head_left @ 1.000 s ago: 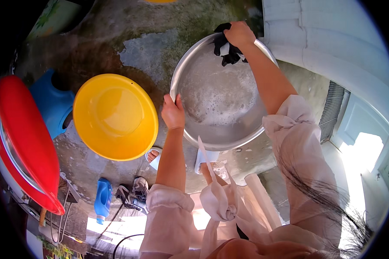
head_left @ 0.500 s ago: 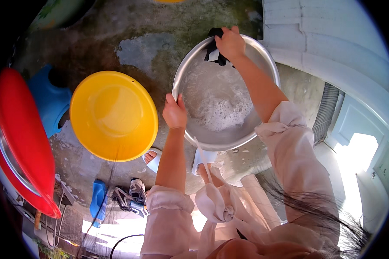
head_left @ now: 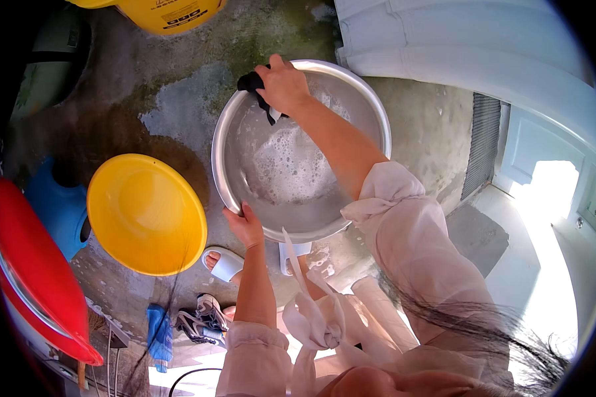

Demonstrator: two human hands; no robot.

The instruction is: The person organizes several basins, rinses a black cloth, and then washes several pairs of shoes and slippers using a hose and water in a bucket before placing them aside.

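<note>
A large round metal basin (head_left: 383,126) on the concrete floor in front of me holds cloudy, foamy water (head_left: 288,162). My right hand (head_left: 285,87) is closed at its far left rim, gripping a black cloth (head_left: 251,83) with a pale part. Some of the cloth hangs inside the basin, and some lies over the rim. Whether those fingers also clasp the metal is hidden. My left hand (head_left: 246,226) grips the near left rim, thumb upward, with its other fingers mostly out of sight. I cannot tell whether the basin is tilted.
Left of the metal basin stands a yellow plastic basin (head_left: 147,215). Beyond it are a blue stool (head_left: 58,210) and a red basin (head_left: 36,271). A yellow bucket (head_left: 179,14) is at the far side. Sneakers (head_left: 202,321) lie nearby; a white wall (head_left: 457,43) runs along the right.
The view has shifted and turned, bringing more of the yellow bucket in. My hands and the cloth sit farther counterclockwise around the basin as seen here. Both hands keep their hold.
</note>
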